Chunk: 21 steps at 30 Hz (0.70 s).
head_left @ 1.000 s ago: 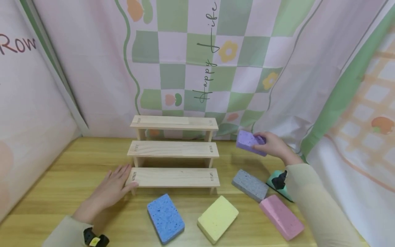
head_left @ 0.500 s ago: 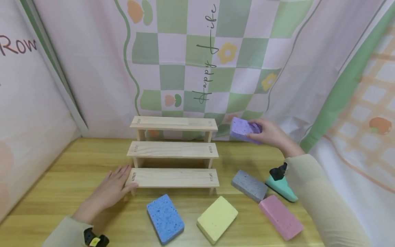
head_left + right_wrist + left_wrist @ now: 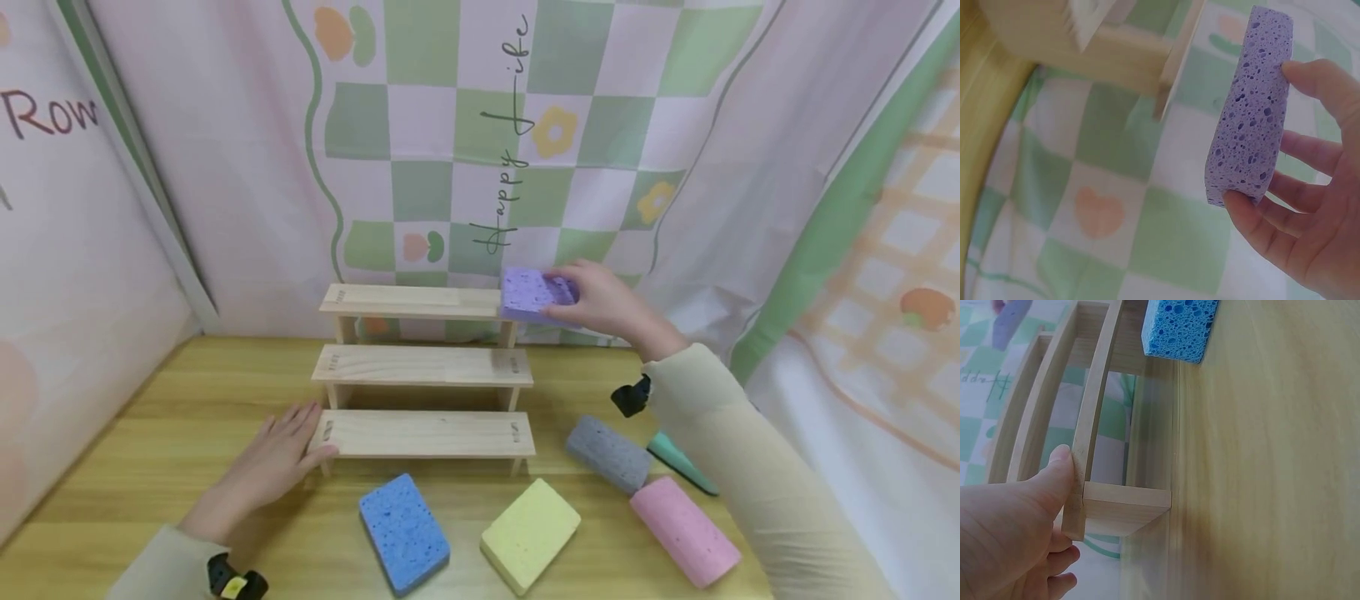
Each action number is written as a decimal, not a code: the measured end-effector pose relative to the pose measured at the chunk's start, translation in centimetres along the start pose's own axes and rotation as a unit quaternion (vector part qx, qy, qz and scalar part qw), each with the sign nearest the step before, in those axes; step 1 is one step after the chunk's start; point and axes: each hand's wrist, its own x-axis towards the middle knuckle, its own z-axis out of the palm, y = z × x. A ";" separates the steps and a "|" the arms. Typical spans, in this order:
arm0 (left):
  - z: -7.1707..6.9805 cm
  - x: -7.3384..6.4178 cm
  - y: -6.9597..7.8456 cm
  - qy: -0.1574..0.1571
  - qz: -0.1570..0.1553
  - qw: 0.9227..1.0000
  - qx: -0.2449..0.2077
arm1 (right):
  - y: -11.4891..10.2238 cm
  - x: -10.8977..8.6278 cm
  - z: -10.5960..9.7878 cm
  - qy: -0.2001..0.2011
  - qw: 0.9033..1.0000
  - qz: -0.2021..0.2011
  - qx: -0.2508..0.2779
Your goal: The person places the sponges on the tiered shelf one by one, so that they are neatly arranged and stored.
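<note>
My right hand (image 3: 603,302) grips a purple sponge (image 3: 525,292) between thumb and fingers, at the right end of the top step. In the right wrist view the pored face of the sponge (image 3: 1250,106) shows, with the thumb on one edge and fingertips on the other, apart from the blurred wood. A three-step wooden stand (image 3: 427,435) stands on the table. At its left end, my left hand (image 3: 272,462) holds the lowest step. The left wrist view shows the thumb on that board's edge, the fingers of the left hand (image 3: 1010,537) curled beyond it.
In front of the stand lie a blue sponge (image 3: 405,533) and a yellow sponge (image 3: 531,533). To its right are a grey sponge (image 3: 609,452), a pink sponge (image 3: 684,530) and a green piece (image 3: 678,462) partly behind the right sleeve. A patterned curtain (image 3: 420,187) hangs behind.
My right hand has carried the purple sponge up and to the left, from right of the stand to the top step's right end. The left hand stays on the lowest step.
</note>
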 end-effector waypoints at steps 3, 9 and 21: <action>0.0 0.0 0.0 0.000 0.000 1.000 -0.001 | -1.2 0.8 0.3 -0.002 1.000 -0.016 0.000; 0.0 0.1 0.0 -0.003 -0.002 1.000 -0.002 | -2.9 2.1 1.1 -0.010 0.999 -0.034 0.010; 0.1 0.1 -0.1 -0.005 -0.004 1.000 -0.002 | -5.6 5.1 3.0 -0.014 0.998 -0.055 0.012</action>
